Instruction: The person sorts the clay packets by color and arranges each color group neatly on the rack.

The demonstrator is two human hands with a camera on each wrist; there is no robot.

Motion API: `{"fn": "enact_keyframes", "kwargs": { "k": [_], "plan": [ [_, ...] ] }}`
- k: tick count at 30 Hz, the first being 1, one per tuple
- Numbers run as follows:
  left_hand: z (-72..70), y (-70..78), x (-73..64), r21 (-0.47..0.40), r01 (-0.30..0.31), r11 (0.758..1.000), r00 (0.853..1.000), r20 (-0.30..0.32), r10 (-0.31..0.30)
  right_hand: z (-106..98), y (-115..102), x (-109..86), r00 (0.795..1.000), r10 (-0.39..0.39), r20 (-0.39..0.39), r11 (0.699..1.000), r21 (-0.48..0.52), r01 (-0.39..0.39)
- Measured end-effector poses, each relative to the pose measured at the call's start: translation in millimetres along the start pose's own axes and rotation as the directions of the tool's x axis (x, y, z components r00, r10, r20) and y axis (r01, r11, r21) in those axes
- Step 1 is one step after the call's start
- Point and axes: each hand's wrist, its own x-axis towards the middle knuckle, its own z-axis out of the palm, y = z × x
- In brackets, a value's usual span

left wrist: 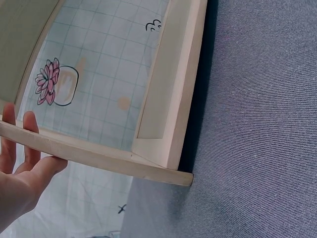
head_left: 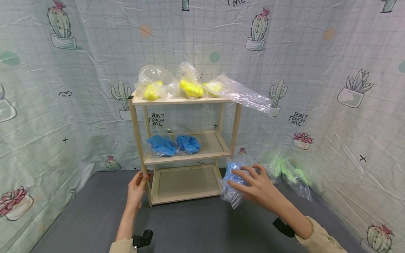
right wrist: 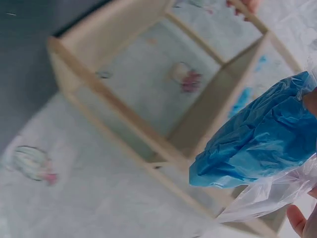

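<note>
My left hand (head_left: 136, 189) grips the front left post (left wrist: 109, 161) of a wooden three-tier shelf rack (head_left: 186, 181), low down, thumb on one side and fingers on the other. At the rack's right side, my right hand (head_left: 257, 186) holds a clear plastic bag with a crumpled blue item (right wrist: 257, 136) inside, its fingers spread over the bag in the head view. That bag hangs beside the front right post, above the bottom tier. Two similar bags of blue items, one at the left (head_left: 161, 145) and one beside it (head_left: 188, 144), lie on the middle tier.
Three clear bags with yellow contents (head_left: 191, 88) lie along the top tier, the right one overhanging its edge. Bags with light green contents (head_left: 289, 170) lie on the grey table (head_left: 190, 228) at right. A cactus-print sheet (head_left: 196, 42) surrounds the table.
</note>
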Motion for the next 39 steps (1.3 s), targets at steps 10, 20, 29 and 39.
{"fn": "enact_keyframes", "kwargs": {
  "k": [10, 20, 29, 39],
  "plan": [
    [0.2, -1.1, 0.1, -0.019, -0.016, 1.000, 1.000, -0.016, 0.016, -5.6, 20.1, 60.5, 0.988, -0.090, -0.122, 0.996, -0.008, 0.090],
    [-0.2, -2.8, 1.5, -0.023, -0.016, 1.000, 1.000, -0.009, 0.016, 27.1, 53.5, 94.8, 0.977, -0.127, -0.172, 0.989, -0.101, 0.111],
    [-0.1, -2.4, 1.0, -0.031, -0.038, 0.999, 0.999, -0.010, 0.038, 52.9, 76.3, 116.6, 0.992, -0.109, -0.065, 0.978, -0.187, 0.096],
    [0.1, 0.3, 0.1, -0.020, -0.020, 1.000, 1.000, -0.010, 0.020, 80.0, 86.2, 117.7, 0.994, -0.075, 0.076, 0.944, -0.316, 0.095]
  ]
}}
